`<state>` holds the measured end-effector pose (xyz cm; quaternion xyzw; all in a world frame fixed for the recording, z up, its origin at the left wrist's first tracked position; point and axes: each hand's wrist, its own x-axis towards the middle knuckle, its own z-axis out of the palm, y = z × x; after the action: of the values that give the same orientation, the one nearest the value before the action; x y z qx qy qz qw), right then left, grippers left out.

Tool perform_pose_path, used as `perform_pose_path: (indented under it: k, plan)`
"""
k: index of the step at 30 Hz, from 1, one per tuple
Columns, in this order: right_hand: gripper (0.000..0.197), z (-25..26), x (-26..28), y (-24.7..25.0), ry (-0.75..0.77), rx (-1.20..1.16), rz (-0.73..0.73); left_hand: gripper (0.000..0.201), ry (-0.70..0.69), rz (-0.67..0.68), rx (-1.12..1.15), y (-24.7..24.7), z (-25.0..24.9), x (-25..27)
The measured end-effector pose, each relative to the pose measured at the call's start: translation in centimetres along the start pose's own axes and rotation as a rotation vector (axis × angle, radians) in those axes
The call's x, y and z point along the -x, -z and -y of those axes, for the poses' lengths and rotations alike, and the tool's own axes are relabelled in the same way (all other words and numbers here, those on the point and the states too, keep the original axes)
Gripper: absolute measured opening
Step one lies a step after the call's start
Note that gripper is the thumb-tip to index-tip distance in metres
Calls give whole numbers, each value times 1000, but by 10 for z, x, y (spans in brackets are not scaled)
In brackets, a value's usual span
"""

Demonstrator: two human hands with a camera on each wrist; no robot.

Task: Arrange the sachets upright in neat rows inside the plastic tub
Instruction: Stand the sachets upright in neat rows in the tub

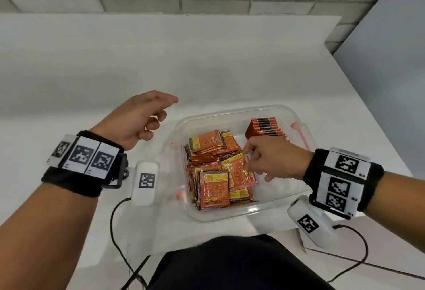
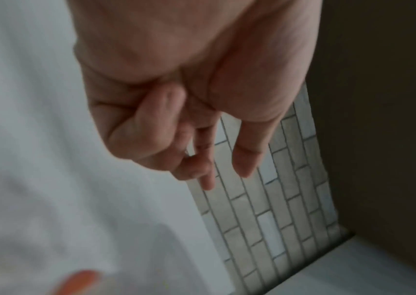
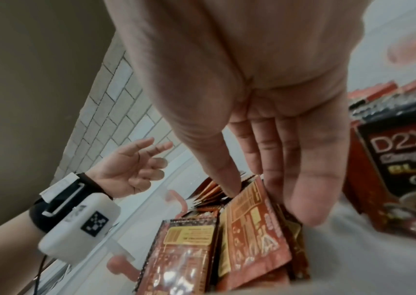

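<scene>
In the tub point(image 1: 232, 217) on the table point(image 1: 161, 59), loose sachets point(image 1: 213, 170) lie left, an upright row point(image 1: 266, 127) far right.

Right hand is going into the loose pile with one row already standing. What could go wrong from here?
1. The right hand reaches just in front of the upright row; its knuckles or wrist could knock those sachets over.
2. The loose pile overlaps heavily, so the fingertips on the orange sachet may drag up several or slip.
3. The left hand hovers off the tub, so the tub may slide.
</scene>
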<state>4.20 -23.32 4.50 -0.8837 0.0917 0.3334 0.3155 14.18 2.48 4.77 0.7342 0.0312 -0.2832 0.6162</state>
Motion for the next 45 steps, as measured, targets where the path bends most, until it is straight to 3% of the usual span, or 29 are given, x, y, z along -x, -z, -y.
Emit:
perform_pose_path:
  k: [3, 6, 10, 14, 19, 24, 32, 45]
  plan:
    - [29, 9, -7, -5, 5, 33, 60, 20, 73, -7, -161, -1, 23, -3]
    - [22, 19, -10, -5, 62, 170, 84, 26, 131, 51, -139, -6, 39, -4]
    - [10, 31, -4, 11, 147, 355, -10, 27, 108, 81, -79, -5, 41, -5]
    - [7, 40, 0, 21, 181, 262, -56, 27, 91, 104, -61, -5, 41, -5]
    - [10, 48, -11, -5, 125, 89, 175, 25, 90, 113, -18, -3, 46, -8]
    - [38, 53, -21, -23, 265, 455, 139, 20, 84, 118, -19, -3, 48, -8]
    - [69, 56, -22, -30, 288, 632, 269, 22, 83, 122, -5, -3, 50, -7]
    - [46, 55, -11, -26, 389, 707, 182, 17, 95, 114, 24, -4, 52, -7]
